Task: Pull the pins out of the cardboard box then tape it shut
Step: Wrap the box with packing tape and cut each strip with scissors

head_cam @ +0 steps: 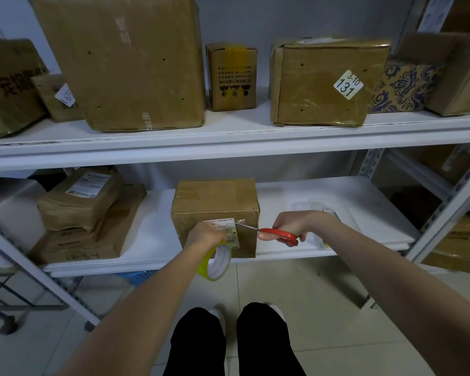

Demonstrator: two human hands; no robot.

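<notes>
Bare forearms reach forward. Left hand (204,236) curls round a yellow tape roll (218,264) hanging below it; right hand (296,222), just beside, grips red-handled scissors (281,236), blades meeting a clear tape strip (240,222). Both hands work at the front of the cardboard box (215,202) on the lower shelf (337,191).

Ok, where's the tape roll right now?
Head view: the tape roll is held in the left hand at the front of the cardboard box on the lower shelf, left of the red scissors in the right hand.
</notes>
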